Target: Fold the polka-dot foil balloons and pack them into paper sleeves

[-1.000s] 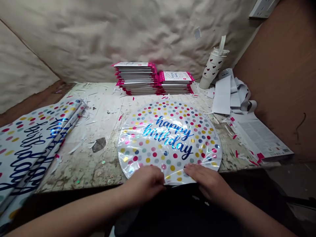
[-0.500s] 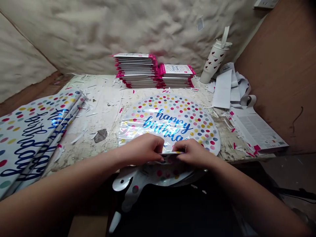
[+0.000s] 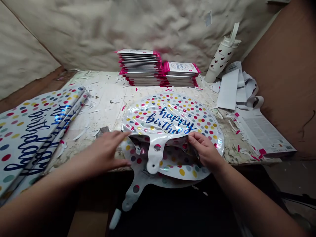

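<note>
Two hands: they are on either side of the foil balloon (image 3: 160, 115), with its raised near edge between them.
Raised edge: thin and creased, it would probably handle best if spread evenly from both ends, with light fingertips, as a hard pinch or one-sided pull could crimp or skew the foil.
Upper tail (image 3: 155, 151): hanging down from the balloon's raised edge; it looks wise to leave it flat and untwisted, out of the grip.
Lower tail (image 3: 134, 192): below the balloon and toward its left; lifting only the top layer seems to call for care that this one is not dragged along.
Right hand (image 3: 208, 153): nearly closed, thumb and fingers pinching the right end of the balloon's raised edge.
Left hand (image 3: 106, 151): open, thumb well apart from the fingers, at the balloon's near left; its fingertips are close to the edge, but contact is too blurred to tell.
Card packs (image 3: 140, 67): piled beyond the balloon.
Tumbler (image 3: 219, 61): beyond the balloon, to its right.
Folded foil sheets (image 3: 32, 131): left of the balloon, well apart from it.
</note>
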`<state>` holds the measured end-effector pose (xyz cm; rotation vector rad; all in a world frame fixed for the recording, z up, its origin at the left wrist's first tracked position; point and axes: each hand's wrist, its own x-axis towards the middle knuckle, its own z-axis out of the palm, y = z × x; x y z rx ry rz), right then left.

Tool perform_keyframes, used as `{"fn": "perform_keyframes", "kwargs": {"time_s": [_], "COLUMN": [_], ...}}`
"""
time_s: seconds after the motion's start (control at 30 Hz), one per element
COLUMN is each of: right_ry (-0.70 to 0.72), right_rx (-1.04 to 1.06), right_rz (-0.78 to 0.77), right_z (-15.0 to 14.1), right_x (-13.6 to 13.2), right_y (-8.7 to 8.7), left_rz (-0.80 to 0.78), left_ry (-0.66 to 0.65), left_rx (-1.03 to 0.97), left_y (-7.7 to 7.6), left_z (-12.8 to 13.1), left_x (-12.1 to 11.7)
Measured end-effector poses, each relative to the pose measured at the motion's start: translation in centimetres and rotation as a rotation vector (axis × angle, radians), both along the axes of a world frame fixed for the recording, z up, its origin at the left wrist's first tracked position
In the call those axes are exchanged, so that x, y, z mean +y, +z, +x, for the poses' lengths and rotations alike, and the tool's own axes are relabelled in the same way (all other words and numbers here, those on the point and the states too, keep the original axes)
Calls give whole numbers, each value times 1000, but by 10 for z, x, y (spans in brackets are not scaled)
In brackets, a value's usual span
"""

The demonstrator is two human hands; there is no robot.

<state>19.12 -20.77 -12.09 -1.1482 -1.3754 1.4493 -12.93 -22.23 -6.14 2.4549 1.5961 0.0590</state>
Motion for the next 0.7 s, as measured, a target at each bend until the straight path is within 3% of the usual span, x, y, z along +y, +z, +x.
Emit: {"fn": "perform_keyframes", "kwargs": {"time_s": [0.1,0.17,0.23,0.3,0.37,0.43,0.5,0.57,0.63,0.7], "right_ry": [20,37,22,-10,-46,-76,-101,-109,-83,26], "right_rx": [-103,-159,-167,-137,-84,-10,48,39,-55,-211], "right_rz": [67,118,152,153,126,92,81,96,158,317], "right_z": [-1,-5,-8,-9,-7,-5,-4,-5,-6,-5], "right_x": [-9,-15,-19,-21,-21,-19,-17,-17,-20,-28], "right_y": [7,13,16,14,8,1,-4,-4,0,3], "left_rz": [232,326,299,235,179,150,134,149,185,158], "left_ry": [125,88,29,69,181,273,265,203,124,-14], "left_rx": [-230,-284,-260,-181,-61,63,67,-63,-212,-255], "left_y": [11,8,-6,-26,-43,-49,-42,-30,-20,-19], "left_z": [-8,8,26,33,23,3,-13,-18,-12,-1], "left_x": [3,4,5,6,8,10,12,16,23,31]}}
